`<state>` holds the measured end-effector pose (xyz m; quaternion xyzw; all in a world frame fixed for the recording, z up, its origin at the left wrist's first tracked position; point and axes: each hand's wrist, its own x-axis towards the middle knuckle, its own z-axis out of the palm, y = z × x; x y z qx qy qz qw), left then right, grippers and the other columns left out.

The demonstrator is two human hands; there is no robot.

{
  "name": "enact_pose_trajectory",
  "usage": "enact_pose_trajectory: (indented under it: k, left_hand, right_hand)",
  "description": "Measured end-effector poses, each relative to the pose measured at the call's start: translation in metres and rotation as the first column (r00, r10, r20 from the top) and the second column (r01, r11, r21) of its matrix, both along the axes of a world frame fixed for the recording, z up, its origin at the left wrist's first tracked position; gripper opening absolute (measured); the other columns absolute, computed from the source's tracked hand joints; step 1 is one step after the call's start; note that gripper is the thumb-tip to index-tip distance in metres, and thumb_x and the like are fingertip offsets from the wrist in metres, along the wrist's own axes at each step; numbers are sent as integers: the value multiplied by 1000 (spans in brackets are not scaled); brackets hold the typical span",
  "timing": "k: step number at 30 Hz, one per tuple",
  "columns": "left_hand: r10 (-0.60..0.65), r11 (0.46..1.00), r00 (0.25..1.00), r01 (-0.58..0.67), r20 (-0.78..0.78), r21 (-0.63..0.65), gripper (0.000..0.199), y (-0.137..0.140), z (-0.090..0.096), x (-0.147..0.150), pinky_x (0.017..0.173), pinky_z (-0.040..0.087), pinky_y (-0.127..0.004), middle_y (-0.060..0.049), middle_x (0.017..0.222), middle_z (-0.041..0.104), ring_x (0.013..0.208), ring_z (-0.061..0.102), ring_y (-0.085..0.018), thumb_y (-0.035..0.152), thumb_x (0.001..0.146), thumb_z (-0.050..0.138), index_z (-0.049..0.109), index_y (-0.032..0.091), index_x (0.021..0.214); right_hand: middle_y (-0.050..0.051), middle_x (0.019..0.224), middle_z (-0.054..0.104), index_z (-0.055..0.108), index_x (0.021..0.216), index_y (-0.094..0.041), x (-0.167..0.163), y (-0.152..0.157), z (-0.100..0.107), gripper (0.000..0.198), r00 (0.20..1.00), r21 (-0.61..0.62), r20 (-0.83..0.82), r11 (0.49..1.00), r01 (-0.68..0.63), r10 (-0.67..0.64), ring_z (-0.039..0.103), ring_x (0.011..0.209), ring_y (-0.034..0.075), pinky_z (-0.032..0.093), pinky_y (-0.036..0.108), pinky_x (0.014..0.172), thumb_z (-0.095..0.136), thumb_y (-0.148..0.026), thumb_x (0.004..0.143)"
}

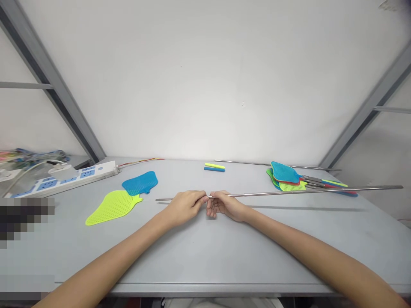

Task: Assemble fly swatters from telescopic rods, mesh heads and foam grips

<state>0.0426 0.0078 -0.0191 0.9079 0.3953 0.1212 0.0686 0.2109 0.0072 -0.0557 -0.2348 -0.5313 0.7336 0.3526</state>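
A long thin metal rod (276,193) runs sideways just above the table, its shadow showing below it. My left hand (188,204) is closed around its left part, thumb and fingers pinching it. Close beside, my right hand (226,205) pinches the same rod between thumb and forefinger, the other fingers loosely curled. The rod reaches far to the right past my right hand. Left of my hands lie a yellow-green fly swatter head (112,207) and a blue fly swatter head (140,183), both flat and without handles.
A yellow and a blue grip tube (214,169) lie at the back. Another metal rod (244,162) rests near the wall. Stacked fly swatters (285,173) with coloured handles sit at the right. A white power strip (105,170) is at the left, near bagged items (38,158).
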Motion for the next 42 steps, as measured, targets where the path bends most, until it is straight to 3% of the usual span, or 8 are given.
enact_pose_trajectory:
  k: [20,42]
  left_hand:
    - [-8,994,1000,11,29,-112,48,-3,5,0,61,34,-23,-1,69,57,65,51,-13,44,83,15,54,20,72]
    - [-1,993,1000,5,30,-119,48,-2,3,0,61,34,-23,-1,69,58,64,51,-13,45,83,15,55,20,72]
  right_hand:
    - [8,64,59,57,67,-8,0,-2,0,36,1000,47,26,999,-6,5,54,54,12,39,25,53,36,-35,80]
    - [8,63,59,56,66,-8,-1,-3,1,40,998,69,65,998,6,-10,53,54,11,39,24,53,35,-39,79]
